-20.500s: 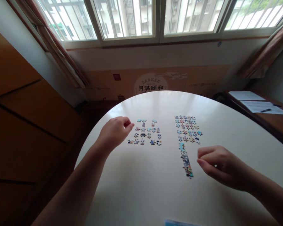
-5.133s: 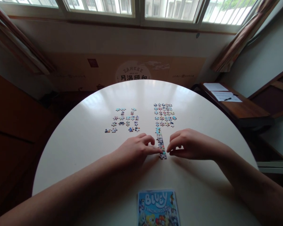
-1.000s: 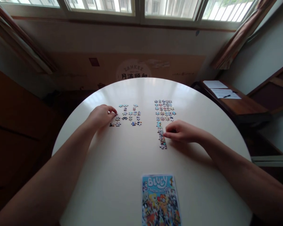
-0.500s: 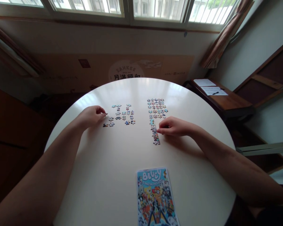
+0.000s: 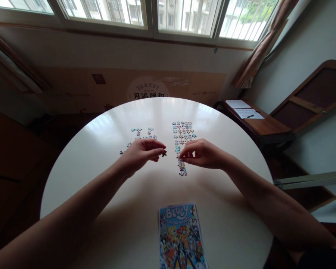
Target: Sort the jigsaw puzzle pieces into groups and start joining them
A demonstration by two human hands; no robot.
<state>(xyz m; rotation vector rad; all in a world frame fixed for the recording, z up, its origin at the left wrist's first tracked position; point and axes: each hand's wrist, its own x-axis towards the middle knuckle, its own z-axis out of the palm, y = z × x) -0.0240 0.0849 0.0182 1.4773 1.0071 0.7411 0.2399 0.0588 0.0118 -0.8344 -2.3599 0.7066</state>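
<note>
My left hand (image 5: 141, 155) pinches a single dark puzzle piece (image 5: 164, 153) between thumb and fingers, raised above the table. My right hand (image 5: 203, 153) has its fingertips together over a strip of joined puzzle pieces (image 5: 183, 170); whether it grips anything is hidden. Above that strip lie several rows of loose puzzle pieces (image 5: 182, 129). A second scattered group of puzzle pieces (image 5: 150, 129) lies to the left, partly covered by my left hand.
A colourful Bluey picture sheet (image 5: 182, 235) lies near the front of the round white table (image 5: 123, 231). To the right stands a low wooden side table (image 5: 271, 125) with papers (image 5: 248, 113) and a pen. Windows (image 5: 184, 16) run along the back wall.
My left hand has moved right with the puzzle piece, from the left group toward the strip. My right hand stays by the strip, its fingertips now over it. The camera view has shifted slightly.
</note>
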